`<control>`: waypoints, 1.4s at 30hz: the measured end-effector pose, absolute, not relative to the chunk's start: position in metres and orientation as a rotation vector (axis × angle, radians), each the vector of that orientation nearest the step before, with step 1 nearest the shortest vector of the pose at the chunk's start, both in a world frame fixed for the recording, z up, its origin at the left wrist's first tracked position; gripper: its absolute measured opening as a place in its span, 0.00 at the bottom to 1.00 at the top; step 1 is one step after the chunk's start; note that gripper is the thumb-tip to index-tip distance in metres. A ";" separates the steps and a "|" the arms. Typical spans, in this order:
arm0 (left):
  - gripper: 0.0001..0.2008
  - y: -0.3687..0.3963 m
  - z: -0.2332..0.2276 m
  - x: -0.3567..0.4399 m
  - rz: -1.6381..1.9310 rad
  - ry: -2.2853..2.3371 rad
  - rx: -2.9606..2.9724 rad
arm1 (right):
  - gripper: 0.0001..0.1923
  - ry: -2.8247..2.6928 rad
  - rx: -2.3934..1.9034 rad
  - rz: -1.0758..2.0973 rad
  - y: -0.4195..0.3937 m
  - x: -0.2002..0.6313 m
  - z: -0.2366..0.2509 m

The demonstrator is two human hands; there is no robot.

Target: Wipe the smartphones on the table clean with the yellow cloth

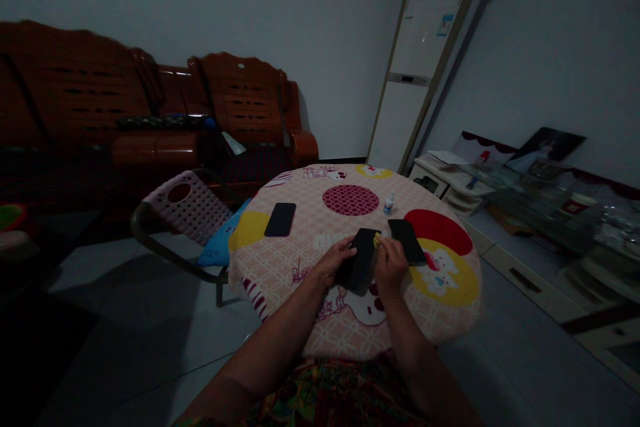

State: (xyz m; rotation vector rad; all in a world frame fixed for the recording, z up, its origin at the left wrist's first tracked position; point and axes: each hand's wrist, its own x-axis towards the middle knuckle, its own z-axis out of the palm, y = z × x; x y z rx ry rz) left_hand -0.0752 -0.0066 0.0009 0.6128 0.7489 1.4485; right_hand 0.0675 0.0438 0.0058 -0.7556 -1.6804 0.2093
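Note:
My left hand [335, 260] grips a dark smartphone [361, 259] by its left side, holding it tilted above the table. Pinched in the fingers of my right hand [391, 265] is a small yellow cloth [377, 240], which touches the phone's upper right edge. Just right of that hand a second black phone [408, 240] lies flat. Another dark phone [281, 219] rests toward the left of the table. Beyond my hands stands a small white bottle [389, 203] with a blue label.
A patterned cloth covers the round table [320, 340]. At the left is a woven-back chair [190, 207] with a blue cushion. Wooden sofas [240, 90] line the back wall, beside a tall white air conditioner [403, 107]. A cluttered low cabinet [525, 280] runs along the right.

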 end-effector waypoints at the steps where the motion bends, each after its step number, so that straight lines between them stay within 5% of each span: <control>1: 0.31 -0.006 0.000 -0.076 1.433 0.751 0.626 | 0.16 -1.661 -0.785 0.222 0.047 0.069 0.007; 24: 0.11 -0.001 0.000 -0.087 1.459 0.723 0.081 | 0.15 -1.834 -0.594 0.451 0.021 0.054 0.002; 42: 0.16 0.006 -0.004 -0.091 1.558 0.593 -0.088 | 0.15 -1.836 -0.589 0.307 0.014 0.049 -0.003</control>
